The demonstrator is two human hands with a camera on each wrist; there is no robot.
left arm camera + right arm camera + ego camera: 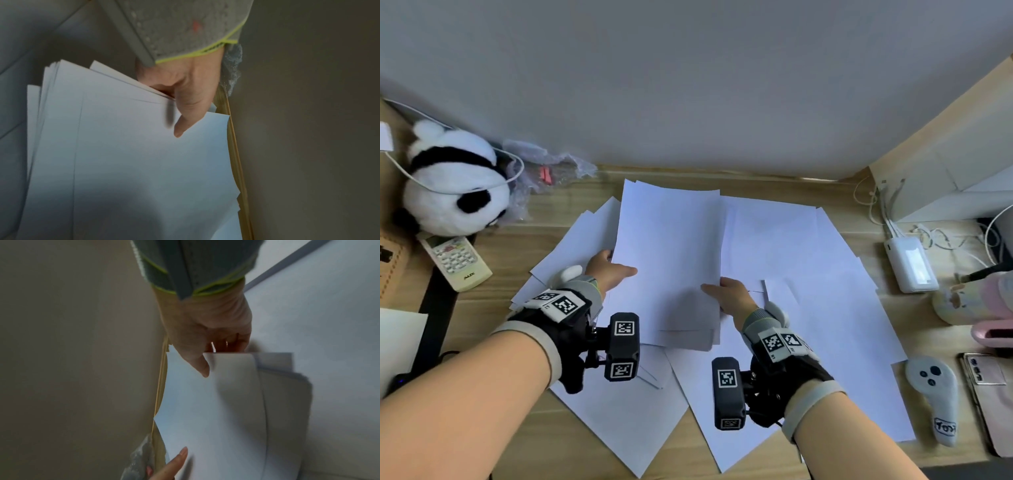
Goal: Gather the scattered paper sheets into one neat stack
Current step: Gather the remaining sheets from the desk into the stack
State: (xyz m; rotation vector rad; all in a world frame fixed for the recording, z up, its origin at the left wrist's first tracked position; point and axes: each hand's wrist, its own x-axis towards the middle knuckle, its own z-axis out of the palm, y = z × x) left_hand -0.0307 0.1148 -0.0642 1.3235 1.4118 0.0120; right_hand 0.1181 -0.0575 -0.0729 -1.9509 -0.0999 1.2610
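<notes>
Between both hands, thin smooth white rectangular sheets [671, 260] form an uneven sheaf; left hand [607, 270] and right hand [729, 296] each pinch one side, thumbs on top.

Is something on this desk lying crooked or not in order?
Yes. The bundle of sheets held between the left hand and right hand is uneven; its edges fan out at the near end. Loose sheets lie askew and overlapping across the desk beneath.

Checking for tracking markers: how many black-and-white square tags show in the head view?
6, though some may be hidden: two on the left wrist band, two on its camera, two on the right wrist band; the right camera bears more.
</notes>
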